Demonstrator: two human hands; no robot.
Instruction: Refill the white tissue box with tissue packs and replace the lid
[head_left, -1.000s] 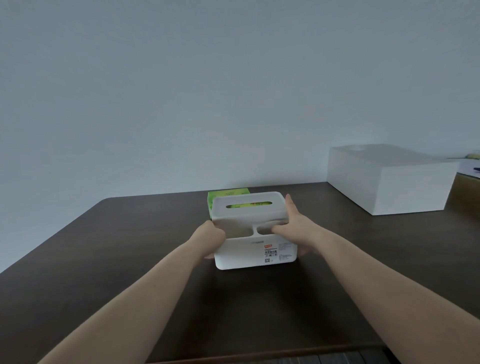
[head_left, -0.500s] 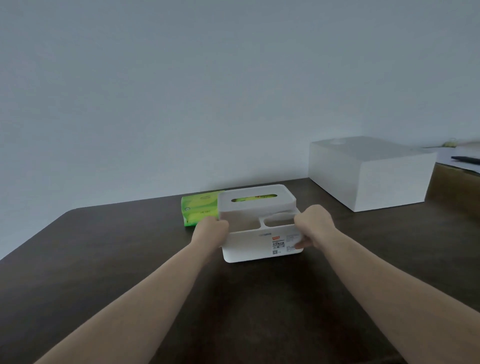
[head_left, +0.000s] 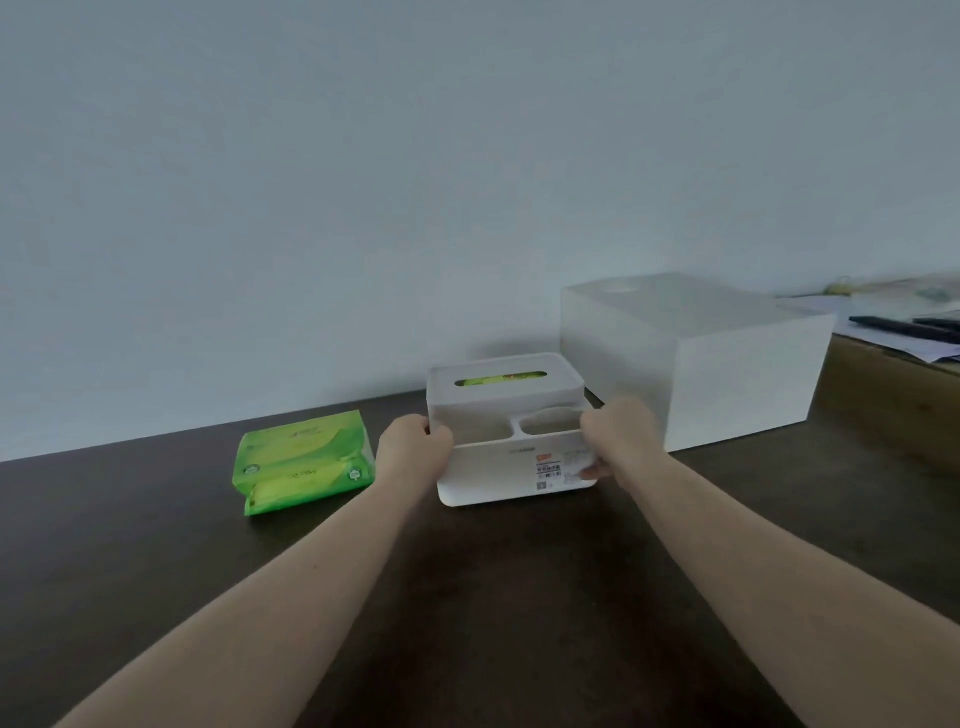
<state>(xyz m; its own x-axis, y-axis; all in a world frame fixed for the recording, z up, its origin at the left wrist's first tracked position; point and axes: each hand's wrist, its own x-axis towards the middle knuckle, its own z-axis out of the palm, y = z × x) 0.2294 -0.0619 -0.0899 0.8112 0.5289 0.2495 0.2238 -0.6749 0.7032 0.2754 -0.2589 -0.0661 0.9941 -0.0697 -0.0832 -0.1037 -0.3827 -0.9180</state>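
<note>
Gripping smooth white tissue box (head_left: 511, 467) (rounded corners), left hand (head_left: 413, 449), right hand (head_left: 621, 439)

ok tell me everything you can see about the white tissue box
The white tissue box looks like smooth matte plastic with rounded corners. Its lid is on, with a slot showing green packaging inside. In front of the lid are two open compartments, apparently empty. A printed label with an orange patch sits on the front wall. It is tipped slightly on the dark table, gripped by the left hand and right hand at its sides.
</note>
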